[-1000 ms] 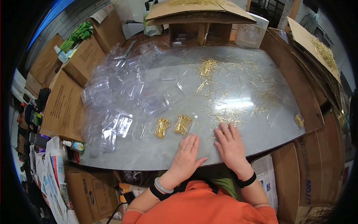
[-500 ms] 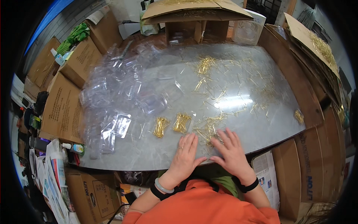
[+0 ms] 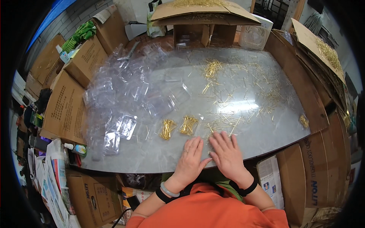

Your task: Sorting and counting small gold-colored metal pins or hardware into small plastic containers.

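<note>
My left hand [image 3: 189, 159] lies flat near the table's front edge, fingers stretched out and no object in its grasp. Beside it, my right hand [image 3: 227, 156] rests flat with its fingers extended, partly covering the near end of a loose heap of gold wire hooks [image 3: 228, 122]. The two thumbs point toward each other, close together. Just beyond my left fingertips sits a bundle of gold wire hooks [image 3: 188, 125], apparently in a clear plastic tray. A similar hook bundle [image 3: 167, 129] lies to its left. What is beneath my palms is hidden.
Many clear plastic packages [image 3: 129, 89] cover the grey table's [image 3: 152, 159] left side. A denser hook pile [image 3: 212, 68] lies toward the back, with more hooks scattered rightward. Cardboard boxes [image 3: 62, 114] wall the left, and a cardboard barrier [image 3: 300, 81] edges the right. A white fan [image 3: 254, 34] stands behind.
My right hand has moved slightly left and flattened over the near hooks, with its fingers closer together. My left hand has barely moved. The view has shifted a little.
</note>
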